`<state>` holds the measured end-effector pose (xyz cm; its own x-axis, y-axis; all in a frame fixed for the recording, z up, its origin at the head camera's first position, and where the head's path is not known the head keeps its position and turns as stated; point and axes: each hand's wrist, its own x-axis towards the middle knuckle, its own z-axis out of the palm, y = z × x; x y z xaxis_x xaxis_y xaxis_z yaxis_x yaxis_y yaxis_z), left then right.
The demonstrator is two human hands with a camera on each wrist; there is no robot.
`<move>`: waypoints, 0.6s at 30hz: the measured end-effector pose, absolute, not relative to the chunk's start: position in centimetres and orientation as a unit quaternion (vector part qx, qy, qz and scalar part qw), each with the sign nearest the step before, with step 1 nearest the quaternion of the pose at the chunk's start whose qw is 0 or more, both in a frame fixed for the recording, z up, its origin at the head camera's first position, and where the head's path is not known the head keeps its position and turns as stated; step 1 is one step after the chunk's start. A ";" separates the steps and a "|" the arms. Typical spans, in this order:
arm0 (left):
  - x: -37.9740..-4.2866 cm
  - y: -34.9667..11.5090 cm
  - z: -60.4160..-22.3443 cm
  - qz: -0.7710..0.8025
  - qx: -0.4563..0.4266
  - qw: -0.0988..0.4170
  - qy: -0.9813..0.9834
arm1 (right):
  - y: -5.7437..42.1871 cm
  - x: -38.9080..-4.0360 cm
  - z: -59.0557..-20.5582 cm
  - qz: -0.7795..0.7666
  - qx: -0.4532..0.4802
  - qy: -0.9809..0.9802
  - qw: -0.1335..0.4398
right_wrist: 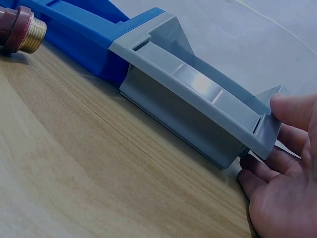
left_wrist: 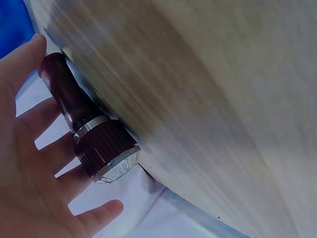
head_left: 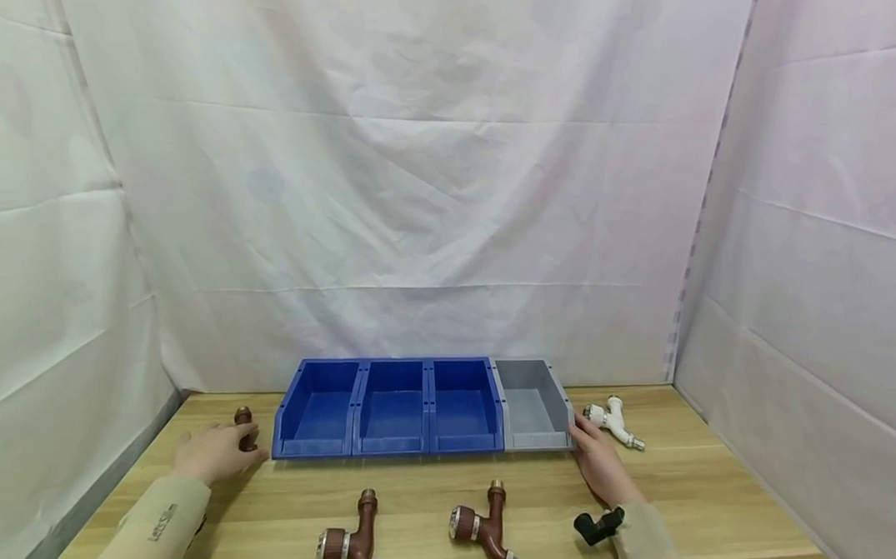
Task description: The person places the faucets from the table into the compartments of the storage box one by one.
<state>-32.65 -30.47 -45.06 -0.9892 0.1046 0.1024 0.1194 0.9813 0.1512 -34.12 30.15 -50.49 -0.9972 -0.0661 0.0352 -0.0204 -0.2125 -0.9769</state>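
In the head view my left hand (head_left: 208,451) is at a brown faucet (head_left: 244,430) on the table's left side. The left wrist view has the faucet's ribbed handle (left_wrist: 106,148) turned toward the camera, my fingers spread behind the body and my thumb beside its far end. My right hand (head_left: 602,464) holds the front right corner of a grey storage bin (head_left: 539,441). In the right wrist view the thumb (right_wrist: 294,110) presses the bin's rim and the other fingers curl in under its outer side.
Three blue bins (head_left: 391,444) stand in a row left of the grey one. Two more brown faucets (head_left: 363,537) (head_left: 492,528) lie in front. A white faucet (head_left: 613,421) lies right of the bins, and a black bent piece (head_left: 599,525) shows beside my right sleeve. White curtains (head_left: 414,189) surround the table.
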 end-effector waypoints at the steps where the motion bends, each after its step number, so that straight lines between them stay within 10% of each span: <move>1: -32.7 -30.5 -45.1 -0.079 -0.057 0.049 -0.994 | 30.1 -34.2 -50.4 -0.781 -0.033 0.624 0.015; 18: -33.1 -30.4 -45.1 -0.096 -0.066 0.041 -0.992 | 30.2 -34.3 -50.5 -0.779 -0.033 0.626 0.018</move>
